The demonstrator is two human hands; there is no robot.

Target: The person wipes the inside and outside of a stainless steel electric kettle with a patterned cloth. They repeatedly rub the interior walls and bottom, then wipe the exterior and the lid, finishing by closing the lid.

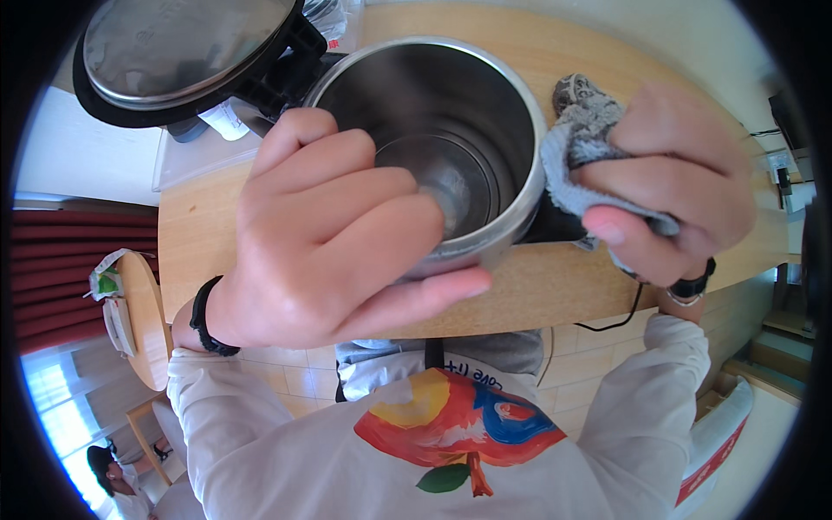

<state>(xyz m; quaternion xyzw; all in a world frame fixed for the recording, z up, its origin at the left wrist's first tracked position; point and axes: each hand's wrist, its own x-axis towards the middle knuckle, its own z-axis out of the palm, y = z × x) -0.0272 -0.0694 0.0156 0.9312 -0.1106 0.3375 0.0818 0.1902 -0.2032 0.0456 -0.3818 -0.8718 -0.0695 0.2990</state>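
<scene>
A stainless-steel electric kettle [426, 71] stands on the wooden table with its mouth turned up towards me. Its bare metal inside shows a round bottom. The black-rimmed lid [188, 49] is swung back on its hinge at the upper left. My left hand [331, 227] clasps the kettle's near-left rim, fingers curled over into the mouth and thumb along the outside. In my right hand [682, 175] is a bunched grey cloth [569, 172], pressed against or just beside the right side of the rim. A black base [556, 224] shows partly below the kettle.
A clear plastic tray [201, 156] holding a white container [224, 120] lies left of the kettle on the table [494, 299]. A black cord [614, 324] hangs over the near edge. A small round table [146, 318] stands farther left. Another person [120, 481] sits at the lower left.
</scene>
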